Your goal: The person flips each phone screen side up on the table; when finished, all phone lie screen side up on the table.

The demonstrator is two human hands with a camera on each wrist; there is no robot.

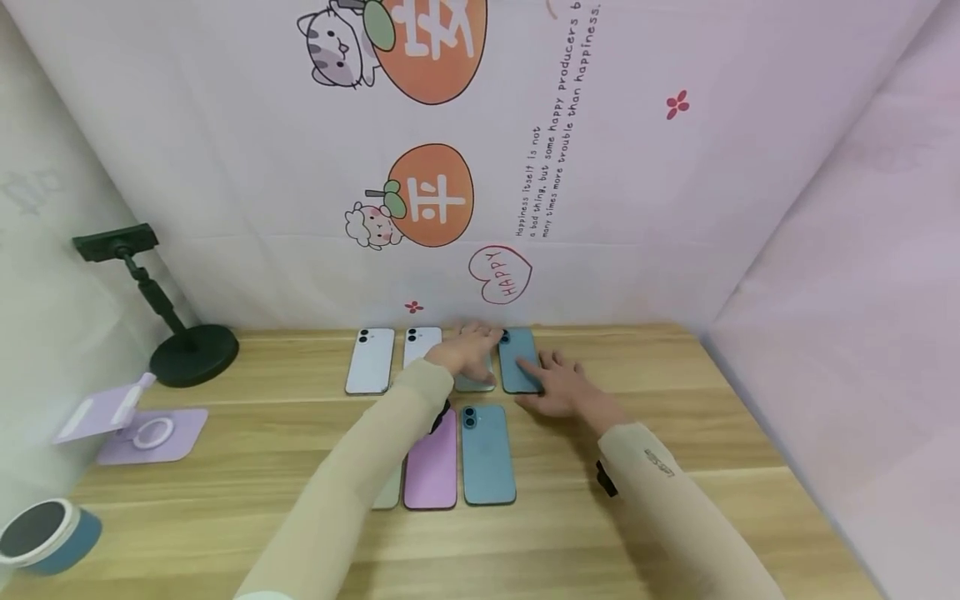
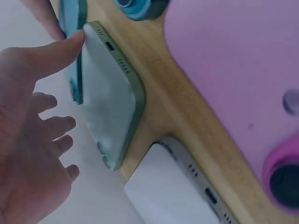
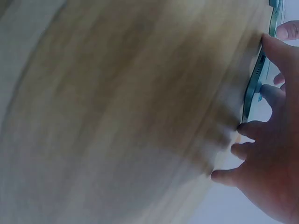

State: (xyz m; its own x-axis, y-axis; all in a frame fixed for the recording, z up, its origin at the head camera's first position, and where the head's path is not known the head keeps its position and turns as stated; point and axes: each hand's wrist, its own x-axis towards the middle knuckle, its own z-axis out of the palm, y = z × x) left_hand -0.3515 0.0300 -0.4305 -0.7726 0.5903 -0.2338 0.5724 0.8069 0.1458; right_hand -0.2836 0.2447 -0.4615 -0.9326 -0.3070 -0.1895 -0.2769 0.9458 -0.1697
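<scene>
Two rows of phones lie back-up on the wooden table. My left hand (image 1: 467, 350) reaches over a pale green phone (image 2: 110, 93) in the back row, its thumb at that phone's lower corner and the other fingers spread. Beside it, at the right end of the row, is a teal phone (image 1: 519, 354). My right hand (image 1: 566, 387) touches this one, with one finger on its back and the thumb at its bottom edge. Left of the pale green phone are two white phones (image 1: 369, 362). The left forearm covers part of the front row.
In the front row lie a blue phone (image 1: 489, 458), a pink-purple phone (image 1: 431, 467) and a partly hidden pale phone (image 1: 387, 493). To the left stand a black clamp stand (image 1: 193, 354), a lilac phone holder (image 1: 153, 437) and a blue round container (image 1: 63, 542). A printed cloth (image 1: 600, 275) hangs behind the table.
</scene>
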